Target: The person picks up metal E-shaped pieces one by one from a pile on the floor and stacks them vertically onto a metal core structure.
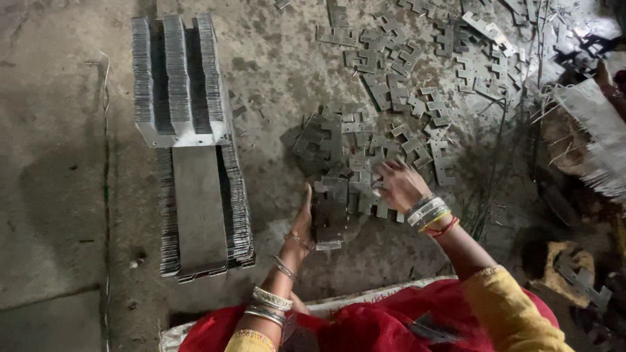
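My left hand (pixel 304 225) stands edge-on to the concrete floor and holds a small upright stack of flat E-shaped metal plates (pixel 328 225) against its palm. My right hand (pixel 399 184) lies palm down on a loose heap of the same grey plates (pixel 345 153), fingers spread over them. Bangles ring both wrists. Whether the right fingers pinch a plate is hidden under the hand.
Long neat rows of stacked plates (pixel 179 78) lie at the left, with a lower bundle (pixel 202 208) below them. More loose plates (pixel 417 52) are scattered at the top. Scrap metal (pixel 587 124) sits at the right. Red cloth (pixel 365 322) covers my lap.
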